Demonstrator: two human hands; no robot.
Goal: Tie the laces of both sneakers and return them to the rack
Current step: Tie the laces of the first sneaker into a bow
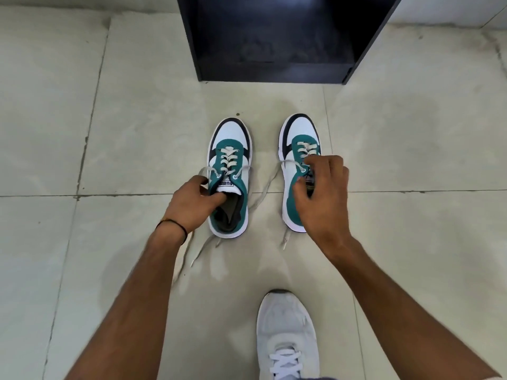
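Note:
Two teal, white and black sneakers stand side by side on the tiled floor, toes pointing away from me. My left hand point(192, 204) grips the left sneaker point(230, 149) at its collar, fingers inside the opening beside the tongue. My right hand point(321, 193) covers the tongue and collar of the right sneaker point(299, 133) and holds it there. The white laces point(260, 193) of both shoes are untied and trail loose over the floor between and behind the shoes. The dark rack point(274, 69) stands on the floor just beyond the sneakers, its lowest shelf bare.
My own foot in a white shoe point(288, 333) rests on the floor near the bottom edge, behind the right sneaker. Pale floor tiles with grout lines point(109, 194) spread on every side. A light wall base runs along the top.

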